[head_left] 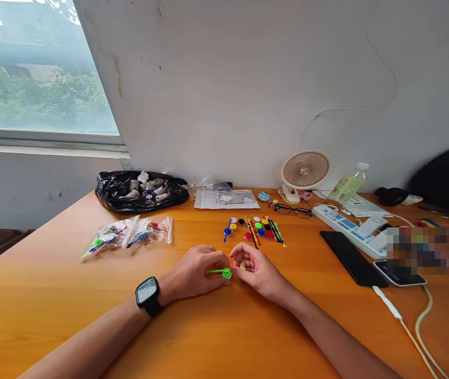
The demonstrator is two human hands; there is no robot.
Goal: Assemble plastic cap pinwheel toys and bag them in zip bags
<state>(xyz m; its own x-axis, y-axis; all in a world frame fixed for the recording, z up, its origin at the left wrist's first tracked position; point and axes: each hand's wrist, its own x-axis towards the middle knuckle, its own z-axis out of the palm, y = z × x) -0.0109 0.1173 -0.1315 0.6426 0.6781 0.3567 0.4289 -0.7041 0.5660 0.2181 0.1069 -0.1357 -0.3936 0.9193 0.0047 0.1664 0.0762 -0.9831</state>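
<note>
My left hand, with a black smartwatch on the wrist, rests on the orange table and pinches a small green plastic piece, a thin stick with a round disc at its end. My right hand lies just to its right, fingers curled around another small green bit. The two hands almost touch. Beyond them lies a cluster of colourful discs and sticks.
Two clear bags of coloured parts lie at the left, a black bag of spools behind. At the right are a fan, glasses, a power strip, a black phone, a bottle and cables.
</note>
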